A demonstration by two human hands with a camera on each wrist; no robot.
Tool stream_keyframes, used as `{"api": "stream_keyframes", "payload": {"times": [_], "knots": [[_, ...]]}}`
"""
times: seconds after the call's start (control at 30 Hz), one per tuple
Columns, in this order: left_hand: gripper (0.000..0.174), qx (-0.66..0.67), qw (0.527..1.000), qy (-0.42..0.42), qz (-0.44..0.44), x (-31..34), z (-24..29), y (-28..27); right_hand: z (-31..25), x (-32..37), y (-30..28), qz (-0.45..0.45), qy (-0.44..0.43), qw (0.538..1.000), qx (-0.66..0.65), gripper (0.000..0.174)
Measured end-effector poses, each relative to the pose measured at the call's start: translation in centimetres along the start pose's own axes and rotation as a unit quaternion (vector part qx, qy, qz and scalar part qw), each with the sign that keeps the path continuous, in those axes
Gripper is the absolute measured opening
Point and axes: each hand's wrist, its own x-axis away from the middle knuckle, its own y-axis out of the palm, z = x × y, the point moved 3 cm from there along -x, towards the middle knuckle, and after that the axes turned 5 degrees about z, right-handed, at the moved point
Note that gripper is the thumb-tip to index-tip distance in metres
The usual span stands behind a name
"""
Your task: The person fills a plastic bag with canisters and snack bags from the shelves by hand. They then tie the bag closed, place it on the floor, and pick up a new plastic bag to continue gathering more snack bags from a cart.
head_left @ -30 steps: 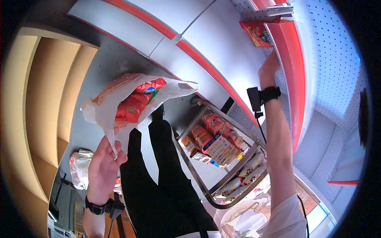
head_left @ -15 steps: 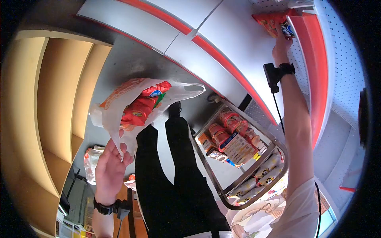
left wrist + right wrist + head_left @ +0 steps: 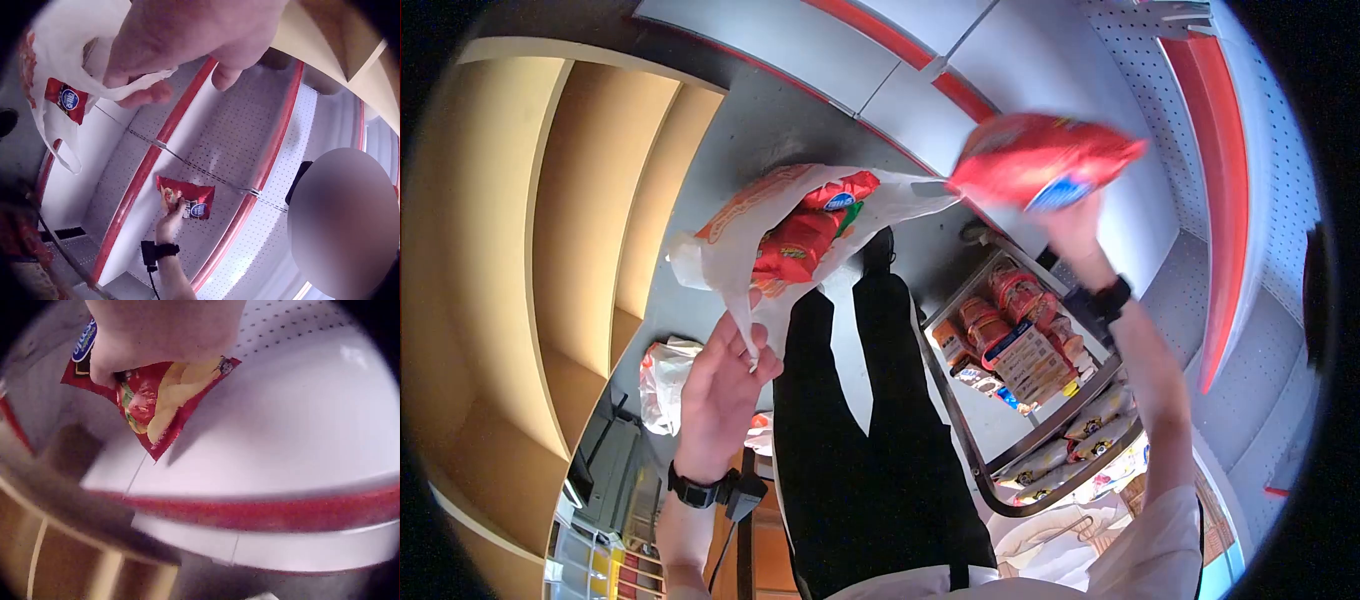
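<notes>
A red chip packet point(image 3: 1045, 165), blurred in the head view, is gripped by my right hand point(image 3: 1080, 240) just right of the bag's far handle. In the right wrist view the packet point(image 3: 169, 394) hangs beneath the right hand point(image 3: 165, 331), its lower corner pointing down. My left hand point(image 3: 725, 400) holds the near edge of a white plastic bag point(image 3: 725, 245) between curled fingers. Red packets point(image 3: 800, 240) and a bit of green lie inside the open bag. In the left wrist view the left hand point(image 3: 194, 37) has the bag handle hooked under its fingers.
White shelves with red edges point(image 3: 1215, 200) stand at the right and top. A metal-framed cart point(image 3: 975, 440) holding red cups and packs is beside the legs. Wooden shelving point(image 3: 590, 200) rises at the left, with another white bag point(image 3: 668, 385) on the floor.
My right hand has brought the red packet off the upper right shelf, down and left toward the bag. The left hand keeps hold of the bag; the whole head view has shifted.
</notes>
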Motion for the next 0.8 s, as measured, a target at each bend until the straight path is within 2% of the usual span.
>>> {"api": "stream_keyframes", "payload": {"times": [0.03,0.07,0.1,0.17,0.23,0.27,0.33,0.47,0.53,0.67,0.7,0.8], "knots": [[0.071,-0.006,1.000,0.004,-0.010,0.0,-0.1,0.3,-1.0,1.4,2.6,-0.053,-0.061,0.983,0.165,0.064],[0.071,-0.005,1.000,0.004,-0.009,0.1,-0.2,0.5,-1.1,2.2,5.2,-0.166,-0.135,0.953,0.215,0.069],[0.072,-0.007,1.000,0.005,-0.017,0.2,-0.3,0.9,-0.3,2.9,7.5,-0.221,-0.132,0.937,0.238,0.076],[0.074,-0.009,0.999,0.008,-0.050,0.4,-0.4,2.1,2.9,4.8,11.5,-0.267,-0.191,0.904,0.273,0.086],[0.074,-0.021,0.998,0.005,-0.063,0.7,-0.8,2.9,3.9,5.3,15.9,-0.332,-0.212,0.871,0.293,0.093],[0.074,-0.030,0.996,0.001,-0.079,0.8,-1.0,3.3,4.0,5.1,17.8,-0.328,-0.210,0.874,0.289,0.093],[0.074,-0.061,0.995,-0.021,-0.076,1.3,-1.7,3.7,4.7,5.3,20.3,-0.352,-0.100,0.892,0.266,0.100],[0.077,-0.078,0.994,-0.036,-0.066,1.7,-1.6,3.0,5.4,4.8,21.6,-0.335,-0.093,0.893,0.285,0.104],[0.081,-0.056,0.997,-0.002,-0.049,2.1,-0.7,2.1,6.6,5.1,21.1,-0.308,-0.077,0.900,0.298,0.105],[0.087,-0.047,0.997,-0.016,-0.058,3.3,0.1,1.3,7.1,6.2,18.8,-0.313,-0.083,0.903,0.281,0.097],[0.087,-0.045,0.997,-0.017,-0.059,3.7,0.2,1.4,6.9,6.6,18.3,-0.298,-0.110,0.903,0.289,0.092],[0.089,-0.052,0.997,-0.013,-0.051,4.7,0.8,1.1,7.3,7.5,17.4,-0.285,-0.114,0.903,0.301,0.091]]}}
